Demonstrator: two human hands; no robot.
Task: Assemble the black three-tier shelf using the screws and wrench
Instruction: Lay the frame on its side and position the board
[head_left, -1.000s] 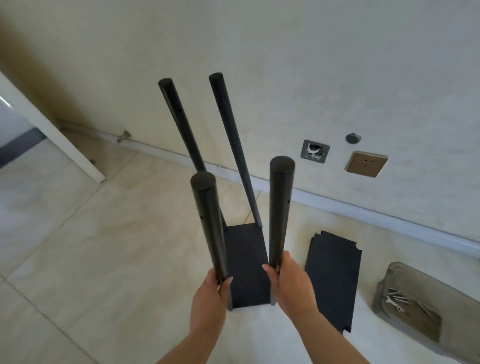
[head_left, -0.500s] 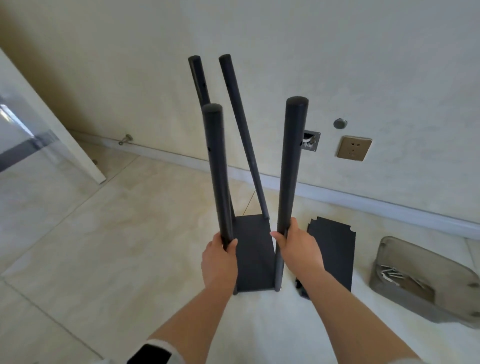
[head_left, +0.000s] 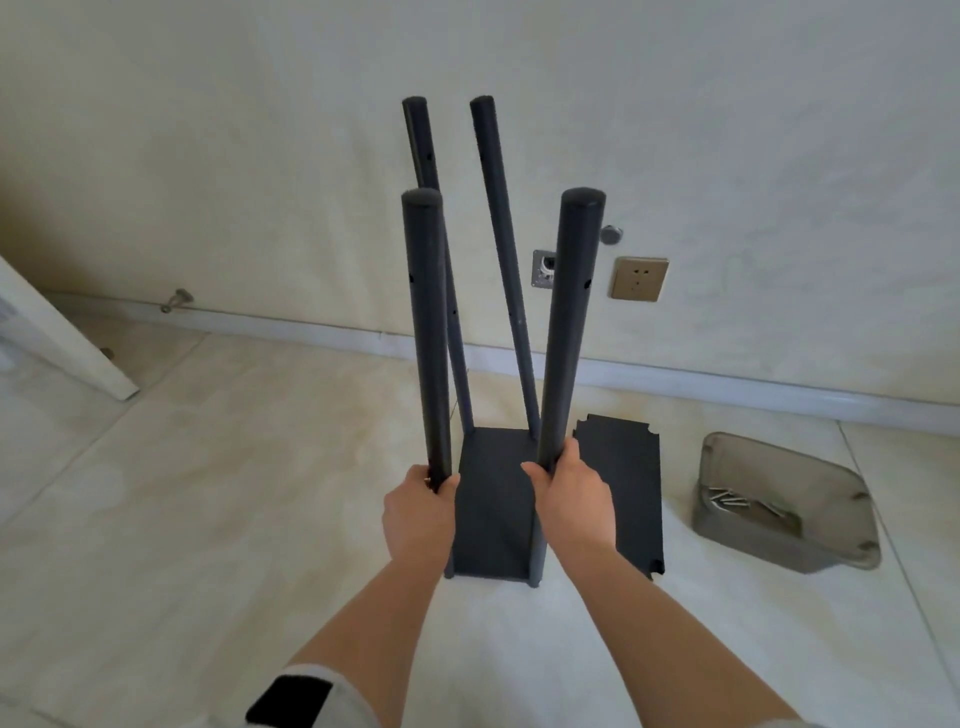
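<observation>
Shelf frame (head_left: 493, 509) stands upright, both hands (head_left: 418, 512) (head_left: 571, 491) gripping its near poles.

obstacles: four poles (head_left: 569, 332), loose panel (head_left: 623, 493), tray (head_left: 789, 540) right | free: floor (head_left: 208, 493) left

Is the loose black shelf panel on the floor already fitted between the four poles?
No, the loose panel lies flat on the floor to the right of the frame, outside the poles.
</observation>
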